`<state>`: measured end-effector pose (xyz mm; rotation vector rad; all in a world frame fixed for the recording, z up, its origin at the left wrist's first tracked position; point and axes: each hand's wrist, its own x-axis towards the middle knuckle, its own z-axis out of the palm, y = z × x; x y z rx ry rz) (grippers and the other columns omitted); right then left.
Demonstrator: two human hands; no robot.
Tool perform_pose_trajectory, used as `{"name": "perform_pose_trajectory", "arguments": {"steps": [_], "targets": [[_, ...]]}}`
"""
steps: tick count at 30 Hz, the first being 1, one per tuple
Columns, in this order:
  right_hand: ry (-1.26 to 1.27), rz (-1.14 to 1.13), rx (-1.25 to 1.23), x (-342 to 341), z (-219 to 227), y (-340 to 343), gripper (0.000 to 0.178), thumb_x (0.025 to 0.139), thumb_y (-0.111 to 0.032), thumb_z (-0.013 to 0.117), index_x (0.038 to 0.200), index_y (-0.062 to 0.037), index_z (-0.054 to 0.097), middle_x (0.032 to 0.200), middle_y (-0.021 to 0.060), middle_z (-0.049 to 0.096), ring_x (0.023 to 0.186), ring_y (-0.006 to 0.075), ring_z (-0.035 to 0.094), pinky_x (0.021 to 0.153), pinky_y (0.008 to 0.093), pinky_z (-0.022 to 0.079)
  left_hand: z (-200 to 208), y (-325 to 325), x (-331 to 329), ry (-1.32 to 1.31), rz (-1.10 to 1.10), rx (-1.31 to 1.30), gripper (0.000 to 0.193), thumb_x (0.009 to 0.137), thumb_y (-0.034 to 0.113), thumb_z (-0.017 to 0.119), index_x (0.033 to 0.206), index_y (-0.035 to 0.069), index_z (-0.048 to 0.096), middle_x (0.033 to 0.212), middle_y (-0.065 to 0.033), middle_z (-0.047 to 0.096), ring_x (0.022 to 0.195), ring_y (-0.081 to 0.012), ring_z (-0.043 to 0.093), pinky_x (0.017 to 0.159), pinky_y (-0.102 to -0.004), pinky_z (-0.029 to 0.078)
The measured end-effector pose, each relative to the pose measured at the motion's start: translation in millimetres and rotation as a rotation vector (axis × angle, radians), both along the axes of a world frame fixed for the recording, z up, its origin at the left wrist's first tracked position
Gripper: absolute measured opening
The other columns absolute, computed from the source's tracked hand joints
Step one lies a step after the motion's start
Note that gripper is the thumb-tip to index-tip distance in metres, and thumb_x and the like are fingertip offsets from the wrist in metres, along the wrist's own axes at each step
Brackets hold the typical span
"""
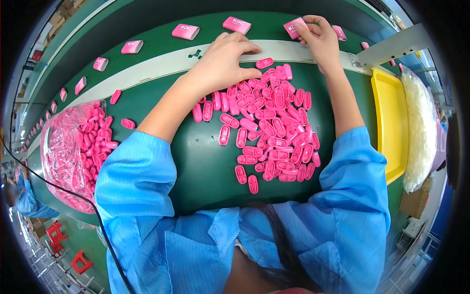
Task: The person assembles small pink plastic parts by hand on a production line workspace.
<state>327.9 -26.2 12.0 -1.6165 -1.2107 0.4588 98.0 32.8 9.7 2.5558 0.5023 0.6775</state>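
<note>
My right hand pinches a flat pink plastic shell between thumb and fingers, over the green conveyor belt. The shell has rounded sides and white printing. My left hand rests across the white rail, thumb and fingers apart with nothing between them. Just right of its fingertips lies a single pink oval part. Below both hands spreads a loose pile of small pink oval parts on the green tabletop. Another pink shell stands on the belt beyond my left hand.
More pink shells line the belt toward the left. A clear bag of pink parts lies left of my arm. At right are a yellow tray, a bag of whitish material and a metal bracket. A black cable crosses the left.
</note>
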Motion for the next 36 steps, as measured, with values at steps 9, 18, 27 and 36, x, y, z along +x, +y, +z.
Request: {"name": "perform_pose_trajectory", "arguments": {"steps": [9,18,27,36], "targets": [[0.424,0.404,-0.082,-39,12,-24,0.028,0.082,-0.012,0.06,0.105,0.0009,0.053,0.093,0.006,0.061,0.081,0.0114,0.059,0.073,0.0233,0.047,13,-5,1,-0.058,0.134,-0.524,0.026,0.072,0.017,0.068,0.091,0.001,0.062,0.092,-0.0103,0.06,0.086,-0.0178,0.058,0.08,-0.0272,0.045],[0.516,0.381,-0.114,-56,8,-27,0.028,0.079,-0.007,0.062,0.103,0.005,0.053,0.093,0.0106,0.062,0.079,0.013,0.06,0.071,0.0231,0.049,7,-6,-2,-0.464,0.053,-1.105,0.029,0.083,0.012,0.058,0.106,-0.005,0.052,0.092,-0.0123,0.061,0.085,-0.0146,0.06,0.074,-0.0246,0.05],[0.481,0.398,-0.066,-60,5,-26,0.027,0.081,-0.007,0.061,0.104,0.0039,0.053,0.093,0.0093,0.062,0.079,0.0118,0.059,0.071,0.0223,0.049,2,-8,-1,-0.335,0.111,-0.783,0.034,0.083,0.012,0.057,0.112,-0.006,0.052,0.093,-0.0141,0.064,0.08,-0.0139,0.063,0.074,-0.023,0.05],[0.477,0.383,-0.073,-58,6,-28,0.028,0.081,-0.007,0.061,0.105,0.0032,0.053,0.093,0.0093,0.062,0.079,0.0121,0.06,0.073,0.0225,0.049,2,-11,-3,-0.298,0.088,-0.691,0.033,0.085,0.01,0.056,0.114,-0.005,0.051,0.096,-0.0098,0.061,0.084,-0.0136,0.06,0.077,-0.0243,0.049]]}}
